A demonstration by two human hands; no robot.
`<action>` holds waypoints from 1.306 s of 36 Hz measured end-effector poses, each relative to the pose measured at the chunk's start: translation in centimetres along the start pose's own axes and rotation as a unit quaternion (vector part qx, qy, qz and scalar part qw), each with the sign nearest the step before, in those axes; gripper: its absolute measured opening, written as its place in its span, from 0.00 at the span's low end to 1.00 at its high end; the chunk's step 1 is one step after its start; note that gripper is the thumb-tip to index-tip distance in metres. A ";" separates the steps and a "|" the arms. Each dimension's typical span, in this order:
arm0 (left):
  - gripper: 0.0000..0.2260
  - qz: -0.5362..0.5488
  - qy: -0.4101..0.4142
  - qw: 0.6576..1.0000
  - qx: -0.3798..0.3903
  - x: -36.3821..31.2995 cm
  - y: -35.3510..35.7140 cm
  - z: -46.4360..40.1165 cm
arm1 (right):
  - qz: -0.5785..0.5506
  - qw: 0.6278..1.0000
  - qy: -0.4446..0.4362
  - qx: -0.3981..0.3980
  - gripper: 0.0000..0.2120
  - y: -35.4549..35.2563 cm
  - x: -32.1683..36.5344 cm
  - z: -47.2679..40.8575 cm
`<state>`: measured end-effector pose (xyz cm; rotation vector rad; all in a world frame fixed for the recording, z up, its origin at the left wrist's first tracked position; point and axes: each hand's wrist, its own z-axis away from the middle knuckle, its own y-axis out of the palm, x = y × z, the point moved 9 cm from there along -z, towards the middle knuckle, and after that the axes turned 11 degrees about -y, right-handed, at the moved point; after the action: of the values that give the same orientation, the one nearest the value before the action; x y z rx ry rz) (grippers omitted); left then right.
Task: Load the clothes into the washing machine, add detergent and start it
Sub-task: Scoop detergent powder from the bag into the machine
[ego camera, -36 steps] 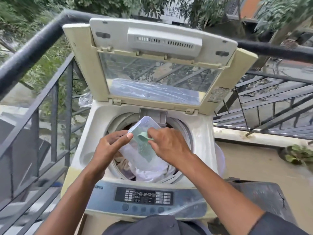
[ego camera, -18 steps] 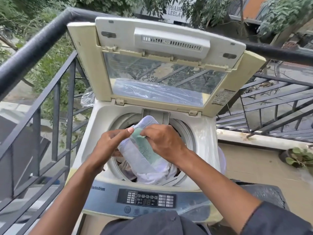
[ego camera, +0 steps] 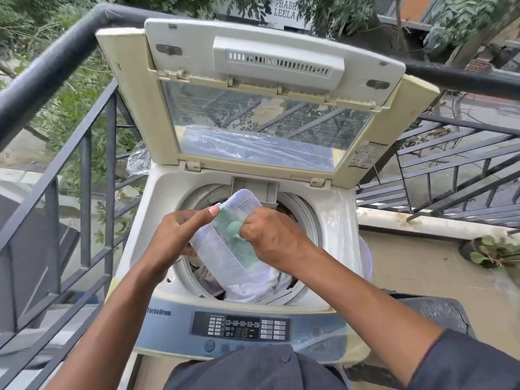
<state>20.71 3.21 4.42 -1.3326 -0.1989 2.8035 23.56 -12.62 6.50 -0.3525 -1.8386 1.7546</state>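
Observation:
A top-loading washing machine (ego camera: 157, 220) stands in front of me with its lid (ego camera: 253, 108) raised. White clothes (ego camera: 253, 285) lie in the drum. Over the drum my left hand (ego camera: 174, 237) holds a clear plastic container (ego camera: 225, 249) of green detergent powder, tilted, thumb along its rim. My right hand (ego camera: 273, 240) grips a small green scoop (ego camera: 233, 229) inside the container. The control panel (ego camera: 240, 327) at the front shows lit digits.
A black metal railing (ego camera: 56, 170) runs along the left and behind the machine. More railing and a ledge (ego camera: 422, 223) lie to the right, with a small potted plant (ego camera: 489, 251). A dark object (ego camera: 433, 311) stands beside the machine's right front.
My right hand has pushed the green scoop deeper into the container's powder. The container has stayed tilted over the drum in my left hand.

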 end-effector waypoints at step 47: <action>0.34 -0.099 0.013 0.989 -0.107 0.8 -2.7 -0.6 | -0.486 0.781 0.351 -0.175 0.05 2.6 -3.3 4.0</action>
<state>20.57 5.98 3.75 -1.3058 -0.6117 2.6571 23.47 -17.52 3.33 -0.1068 -1.3410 0.4508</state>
